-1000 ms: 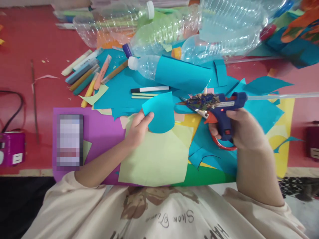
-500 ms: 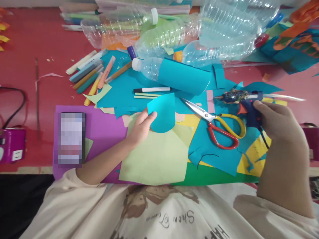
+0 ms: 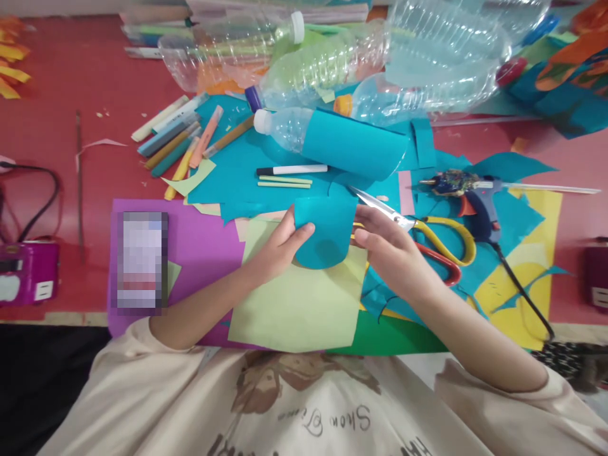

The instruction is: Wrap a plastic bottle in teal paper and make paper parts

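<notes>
Between the thumb and fingers of my left hand (image 3: 285, 244) is a blue paper piece (image 3: 327, 237) with a straight top and a rounded bottom. My right hand (image 3: 392, 250) is at the paper's right edge, thumb and fingers apart; whether the fingertips touch the paper I cannot tell. Scissors (image 3: 422, 234) with one yellow and one red handle lie partly behind my right hand. Farther right, a blue glue gun (image 3: 484, 209) rests on its side with a glue stick out of its back. Below the paper piece lies a pale green sheet (image 3: 294, 310).
A clear bottle wrapped in blue paper (image 3: 354, 145) lies ahead, with more plastic bottles (image 3: 427, 82) behind it. A black-and-white marker (image 3: 292, 170) lies in front of it. Several markers (image 3: 175, 142) lie to the left, and a blurred phone (image 3: 140, 263) is on purple paper (image 3: 204, 234).
My right hand has let go of the glue gun, which now lies on the table, and moved left to the paper piece. The paper piece has shifted slightly right and nearer to me.
</notes>
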`<action>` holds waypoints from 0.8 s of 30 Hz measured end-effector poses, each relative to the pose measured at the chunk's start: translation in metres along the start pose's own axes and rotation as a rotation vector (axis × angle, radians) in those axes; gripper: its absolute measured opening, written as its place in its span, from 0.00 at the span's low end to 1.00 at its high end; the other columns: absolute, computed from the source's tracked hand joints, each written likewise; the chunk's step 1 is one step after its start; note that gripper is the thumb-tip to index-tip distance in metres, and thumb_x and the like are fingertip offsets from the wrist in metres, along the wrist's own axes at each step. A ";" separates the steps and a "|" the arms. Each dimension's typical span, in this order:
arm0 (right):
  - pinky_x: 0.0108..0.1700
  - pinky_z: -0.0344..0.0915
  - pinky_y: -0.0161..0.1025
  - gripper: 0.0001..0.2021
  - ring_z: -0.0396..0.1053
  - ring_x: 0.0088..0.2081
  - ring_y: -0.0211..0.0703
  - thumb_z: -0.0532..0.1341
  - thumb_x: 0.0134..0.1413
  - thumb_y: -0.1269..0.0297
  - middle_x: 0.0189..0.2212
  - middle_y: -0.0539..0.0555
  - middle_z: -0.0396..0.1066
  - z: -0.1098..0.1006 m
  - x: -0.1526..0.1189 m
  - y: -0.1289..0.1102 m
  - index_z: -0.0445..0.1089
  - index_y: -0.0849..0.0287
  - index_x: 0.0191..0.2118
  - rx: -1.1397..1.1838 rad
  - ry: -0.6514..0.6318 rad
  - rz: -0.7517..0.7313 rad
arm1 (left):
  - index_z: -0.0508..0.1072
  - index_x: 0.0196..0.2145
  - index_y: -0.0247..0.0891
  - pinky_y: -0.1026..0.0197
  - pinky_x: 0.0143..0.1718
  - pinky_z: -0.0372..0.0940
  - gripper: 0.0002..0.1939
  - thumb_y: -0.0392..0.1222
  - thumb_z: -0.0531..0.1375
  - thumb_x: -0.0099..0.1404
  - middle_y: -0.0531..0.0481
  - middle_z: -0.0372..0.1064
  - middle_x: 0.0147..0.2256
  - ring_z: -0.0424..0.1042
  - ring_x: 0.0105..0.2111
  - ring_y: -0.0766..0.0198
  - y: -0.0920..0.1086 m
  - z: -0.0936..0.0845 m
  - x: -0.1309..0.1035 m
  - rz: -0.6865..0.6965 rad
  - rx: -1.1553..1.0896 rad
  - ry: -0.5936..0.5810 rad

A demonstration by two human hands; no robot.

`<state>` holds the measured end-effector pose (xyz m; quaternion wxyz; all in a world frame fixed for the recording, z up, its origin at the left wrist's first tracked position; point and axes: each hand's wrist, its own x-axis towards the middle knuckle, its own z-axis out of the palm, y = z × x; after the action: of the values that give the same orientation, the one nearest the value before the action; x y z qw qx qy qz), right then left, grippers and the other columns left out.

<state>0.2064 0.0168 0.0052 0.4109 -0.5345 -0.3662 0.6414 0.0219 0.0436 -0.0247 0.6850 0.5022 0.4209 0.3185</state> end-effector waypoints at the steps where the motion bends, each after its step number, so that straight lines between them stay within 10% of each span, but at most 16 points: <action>1: 0.47 0.69 0.42 0.19 0.70 0.45 0.43 0.67 0.47 0.53 0.43 0.52 0.72 0.009 0.000 0.005 0.67 0.51 0.44 0.032 0.021 0.008 | 0.56 0.63 0.47 0.47 0.65 0.51 0.35 0.62 0.55 0.63 0.48 0.56 0.64 0.52 0.65 0.50 0.001 0.000 0.000 0.002 0.034 0.031; 13: 0.55 0.66 0.41 0.13 0.64 0.55 0.41 0.61 0.54 0.70 0.49 0.53 0.66 0.009 -0.019 0.003 0.65 0.50 0.45 -0.082 0.173 -0.434 | 0.65 0.55 0.46 0.52 0.61 0.58 0.34 0.69 0.53 0.59 0.46 0.65 0.58 0.61 0.61 0.52 -0.014 -0.012 0.015 0.150 0.185 0.420; 24: 0.36 0.74 0.40 0.11 0.74 0.38 0.45 0.52 0.59 0.75 0.36 0.59 0.74 0.014 -0.039 0.006 0.63 0.59 0.46 -0.772 -0.437 -0.887 | 0.70 0.47 0.45 0.55 0.58 0.62 0.33 0.73 0.52 0.57 0.47 0.69 0.52 0.64 0.58 0.53 -0.012 -0.014 0.030 0.251 0.199 0.562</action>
<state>0.1957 -0.0215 0.0170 0.3308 -0.2980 -0.8340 0.3258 0.0230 0.0712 -0.0456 0.4447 0.5071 0.5577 0.4838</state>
